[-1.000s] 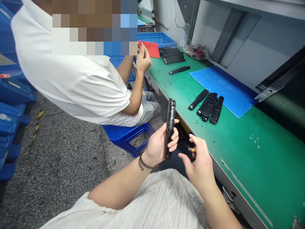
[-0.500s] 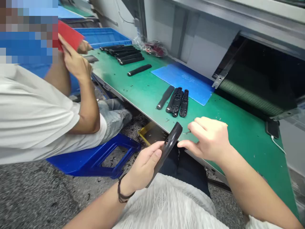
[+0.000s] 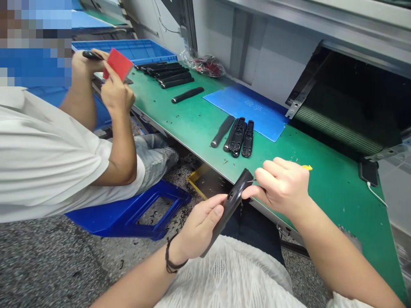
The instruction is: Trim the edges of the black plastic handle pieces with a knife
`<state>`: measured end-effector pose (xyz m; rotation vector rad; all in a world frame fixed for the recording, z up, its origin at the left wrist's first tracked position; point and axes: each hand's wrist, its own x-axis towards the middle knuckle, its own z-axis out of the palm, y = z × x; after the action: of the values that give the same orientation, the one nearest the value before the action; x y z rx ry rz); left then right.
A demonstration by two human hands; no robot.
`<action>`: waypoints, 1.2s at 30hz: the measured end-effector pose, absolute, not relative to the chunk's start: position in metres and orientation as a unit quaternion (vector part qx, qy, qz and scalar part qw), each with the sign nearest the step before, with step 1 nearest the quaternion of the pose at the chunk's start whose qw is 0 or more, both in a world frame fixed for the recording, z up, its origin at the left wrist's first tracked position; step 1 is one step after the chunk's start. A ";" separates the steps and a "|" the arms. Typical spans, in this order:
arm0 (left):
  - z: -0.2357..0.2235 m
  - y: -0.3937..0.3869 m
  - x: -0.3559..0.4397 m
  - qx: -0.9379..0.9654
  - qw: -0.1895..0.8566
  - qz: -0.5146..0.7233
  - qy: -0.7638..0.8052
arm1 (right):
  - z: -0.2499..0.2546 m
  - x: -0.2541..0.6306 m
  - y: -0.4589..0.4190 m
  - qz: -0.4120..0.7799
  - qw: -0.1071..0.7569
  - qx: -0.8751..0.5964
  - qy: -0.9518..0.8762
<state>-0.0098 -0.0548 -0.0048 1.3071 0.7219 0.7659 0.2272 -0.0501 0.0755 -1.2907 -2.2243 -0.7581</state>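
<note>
My left hand (image 3: 204,222) is wrapped round a long black plastic handle shell (image 3: 233,196), tilted up and away from my lap. An oval hole shows near its upper part. My right hand (image 3: 281,184) is closed round a thin-bladed trimming knife with a yellow end (image 3: 307,167) sticking out behind the fist; most of its grip is hidden. The blade tip is at the shell's upper end, and my right thumb is against or very close to the shell's edge. Beyond my hands, several black handle shells (image 3: 238,137) lie on the green table (image 3: 192,128).
A blue sheet (image 3: 247,111) lies behind the shells. More black handles (image 3: 173,77) lie farther left, near a blue crate (image 3: 141,49). At left, a co-worker holds a red block (image 3: 118,64) and a black part (image 3: 91,55). A phone (image 3: 368,173) with a cable lies right.
My right hand has brought the blade onto the shell's upper end. The shell has shifted slightly right. The co-worker's red block has moved right, and a black part now shows in their other hand.
</note>
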 end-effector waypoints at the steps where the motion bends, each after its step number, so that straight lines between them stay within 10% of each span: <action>1: -0.006 -0.056 -0.008 0.564 0.680 0.341 0.322 | 0.071 0.225 -0.052 -0.278 0.240 -0.475 -0.800; 36: 0.007 -0.042 0.011 0.449 0.681 0.456 0.356 | 0.012 0.156 -0.087 -0.177 0.275 -0.499 -0.802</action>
<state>0.0106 -0.0421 0.0071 1.0067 0.7977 1.0234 0.1557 -0.0865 0.0116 -1.3429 -2.1569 -0.4769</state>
